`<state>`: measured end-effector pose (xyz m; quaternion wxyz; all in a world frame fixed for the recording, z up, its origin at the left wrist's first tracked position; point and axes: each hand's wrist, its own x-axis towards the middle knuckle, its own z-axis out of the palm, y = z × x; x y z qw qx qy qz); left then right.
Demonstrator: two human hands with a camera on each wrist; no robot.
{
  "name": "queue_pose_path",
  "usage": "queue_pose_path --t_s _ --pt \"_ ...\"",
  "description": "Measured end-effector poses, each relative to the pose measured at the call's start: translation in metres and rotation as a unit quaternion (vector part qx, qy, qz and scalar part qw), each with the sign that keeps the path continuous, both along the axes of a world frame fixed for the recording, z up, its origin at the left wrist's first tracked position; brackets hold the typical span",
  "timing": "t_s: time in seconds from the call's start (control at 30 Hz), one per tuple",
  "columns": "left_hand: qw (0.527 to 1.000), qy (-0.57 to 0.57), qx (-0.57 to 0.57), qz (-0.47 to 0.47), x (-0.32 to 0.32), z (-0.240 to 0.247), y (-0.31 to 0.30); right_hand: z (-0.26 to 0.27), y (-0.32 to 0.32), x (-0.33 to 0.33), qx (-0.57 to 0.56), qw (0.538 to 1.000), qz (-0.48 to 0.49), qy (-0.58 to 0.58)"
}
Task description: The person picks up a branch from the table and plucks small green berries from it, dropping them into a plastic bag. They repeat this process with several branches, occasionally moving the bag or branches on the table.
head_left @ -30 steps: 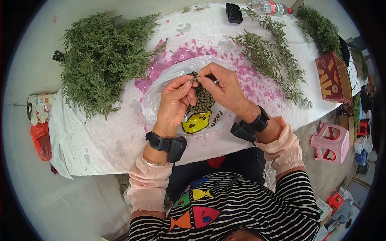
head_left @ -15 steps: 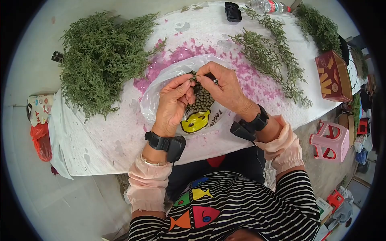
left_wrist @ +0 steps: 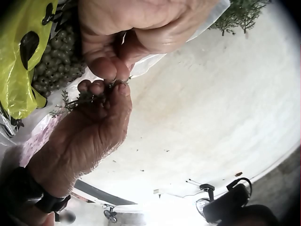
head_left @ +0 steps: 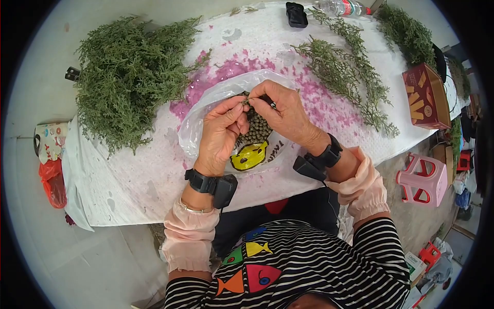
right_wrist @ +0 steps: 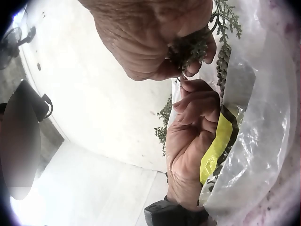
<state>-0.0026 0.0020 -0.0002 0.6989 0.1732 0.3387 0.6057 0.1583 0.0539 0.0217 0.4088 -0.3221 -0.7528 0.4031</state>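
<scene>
In the head view both hands meet above an open clear plastic bag with a yellow printed patch. Small round greenish-brown berries fill its middle. The left hand has its thumb and fingertips pinched at the meeting point, other fingers curled. Opposite it, the right hand pinches a small green conifer sprig, whose leafy end hangs under its palm in the right wrist view. From the left wrist, thin green bits poke out beside the right fingers, and fingertips of both hands come together.
A big heap of conifer branches lies left on the white cloth, and longer branches lie right. Behind are a black case and a plastic bottle. A red box stands right; a pink stool is on the floor.
Both hands stay over the bag, with only small shifts of the fingertips at the sprig. The right fingertips have edged slightly left, as has the whole scene.
</scene>
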Motion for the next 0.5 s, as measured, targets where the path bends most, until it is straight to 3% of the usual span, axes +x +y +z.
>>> queue_pose_path --t_s 0.5 --pt "1.0 0.01 -0.004 -0.002 0.001 -0.0006 0.0001 -0.0017 0.0008 -0.0004 0.012 1.0 0.002 -0.014"
